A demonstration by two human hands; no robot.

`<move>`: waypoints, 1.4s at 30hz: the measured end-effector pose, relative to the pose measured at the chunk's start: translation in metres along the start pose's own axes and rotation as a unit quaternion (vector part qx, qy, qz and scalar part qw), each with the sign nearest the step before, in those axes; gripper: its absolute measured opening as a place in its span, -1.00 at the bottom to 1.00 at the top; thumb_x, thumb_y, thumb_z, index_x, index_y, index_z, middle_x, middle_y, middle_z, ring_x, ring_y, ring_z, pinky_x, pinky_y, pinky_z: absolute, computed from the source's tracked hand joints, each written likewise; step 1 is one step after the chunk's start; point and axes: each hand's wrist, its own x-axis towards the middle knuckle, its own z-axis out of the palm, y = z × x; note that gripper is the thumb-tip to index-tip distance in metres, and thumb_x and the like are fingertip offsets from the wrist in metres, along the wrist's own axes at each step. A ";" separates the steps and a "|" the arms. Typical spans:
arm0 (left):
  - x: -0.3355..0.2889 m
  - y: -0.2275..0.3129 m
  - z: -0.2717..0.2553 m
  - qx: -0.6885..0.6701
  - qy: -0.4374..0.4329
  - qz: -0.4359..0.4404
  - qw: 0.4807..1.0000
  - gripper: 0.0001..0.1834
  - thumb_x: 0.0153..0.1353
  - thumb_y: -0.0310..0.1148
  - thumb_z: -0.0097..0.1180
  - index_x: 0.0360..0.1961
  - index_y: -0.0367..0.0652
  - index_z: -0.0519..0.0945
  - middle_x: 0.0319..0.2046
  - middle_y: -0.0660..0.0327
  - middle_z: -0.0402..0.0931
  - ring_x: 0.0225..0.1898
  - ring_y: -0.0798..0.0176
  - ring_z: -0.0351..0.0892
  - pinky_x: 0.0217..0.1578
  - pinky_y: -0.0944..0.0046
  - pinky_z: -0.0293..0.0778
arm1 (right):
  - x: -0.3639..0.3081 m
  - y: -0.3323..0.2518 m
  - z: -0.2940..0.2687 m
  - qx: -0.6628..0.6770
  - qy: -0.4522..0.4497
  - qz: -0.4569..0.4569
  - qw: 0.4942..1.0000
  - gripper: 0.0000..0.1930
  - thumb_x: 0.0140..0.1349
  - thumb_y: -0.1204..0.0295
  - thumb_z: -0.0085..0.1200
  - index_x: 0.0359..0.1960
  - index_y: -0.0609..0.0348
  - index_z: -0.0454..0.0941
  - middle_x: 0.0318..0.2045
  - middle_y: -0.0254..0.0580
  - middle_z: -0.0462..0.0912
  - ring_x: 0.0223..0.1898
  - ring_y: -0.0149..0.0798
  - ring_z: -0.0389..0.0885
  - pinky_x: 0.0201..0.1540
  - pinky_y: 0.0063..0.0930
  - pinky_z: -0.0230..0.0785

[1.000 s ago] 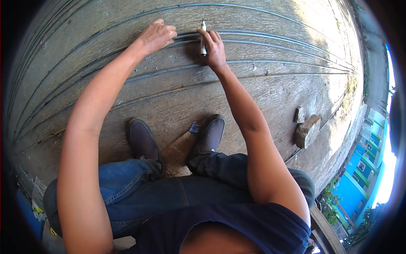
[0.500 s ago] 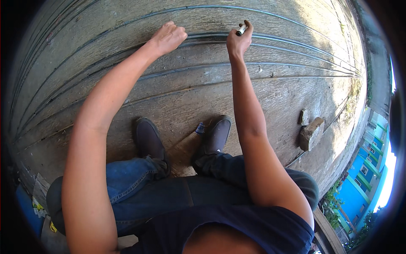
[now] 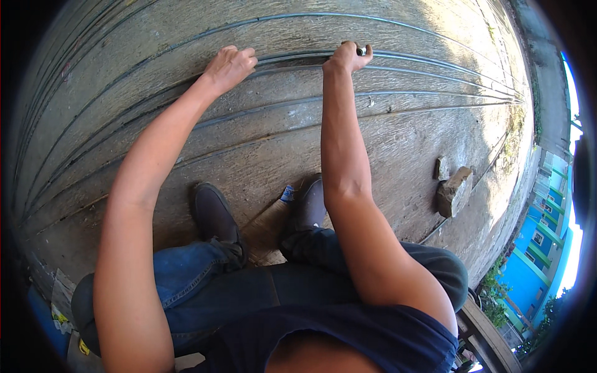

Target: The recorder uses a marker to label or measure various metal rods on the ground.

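Long thin metal rods (image 3: 410, 58) run side by side across the ground ahead of me. My left hand (image 3: 231, 67) is closed at the paired rods, its fingers curled round a metal rod. What lies inside that fist is mostly hidden. To its right, my right hand (image 3: 347, 57) sits over the same rods with its fingers bent around a short pale cylinder (image 3: 361, 51) with a dark end, which looks like a marker. Only its end shows now between thumb and fingers.
My shoes stand on the rough concrete, with a flattened piece of cardboard (image 3: 266, 224) between them. Two rough stone blocks, the larger block (image 3: 454, 191) in front, lie to the right. Beyond them are plants and a blue building (image 3: 528, 248).
Both hands have shifted left and slightly nearer. My right hand has turned and dropped onto the rods, so less of the pale cylinder shows. The view has also shifted slightly.
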 end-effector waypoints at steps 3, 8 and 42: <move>0.000 0.003 0.002 0.004 -0.004 -0.007 1.000 -0.89 0.13 -0.42 0.33 -0.44 -0.20 0.64 -0.37 0.15 0.56 -0.32 0.01 0.65 -0.18 0.09 0.62 | 0.004 0.004 -0.004 0.035 0.000 0.008 0.999 -0.29 0.31 0.71 -0.14 0.47 -0.11 0.04 0.14 -0.22 0.37 -0.02 -0.29 0.49 -0.03 -0.33 0.41; 0.001 0.014 0.005 0.029 -0.019 -0.034 0.999 -0.96 0.12 -0.52 0.22 -0.45 -0.23 0.61 -0.37 0.11 0.58 -0.31 -0.04 0.66 -0.19 0.05 0.62 | 0.007 0.008 -0.012 -0.045 -0.031 -0.019 0.998 -0.32 0.27 0.70 -0.09 0.44 -0.01 0.11 0.19 -0.16 0.40 -0.01 -0.20 0.51 0.02 -0.26 0.43; -0.006 0.010 0.002 -0.073 -0.040 -0.122 0.989 -0.86 0.16 -0.42 0.37 -0.32 -0.27 0.71 -0.28 0.07 0.58 -0.24 -0.07 0.70 -0.22 -0.04 0.66 | 0.045 0.004 -0.070 -0.483 -0.338 -0.516 0.622 -0.46 -0.04 0.58 0.12 0.10 0.07 0.51 -0.12 -0.07 0.64 0.03 0.10 0.57 0.15 -0.05 0.39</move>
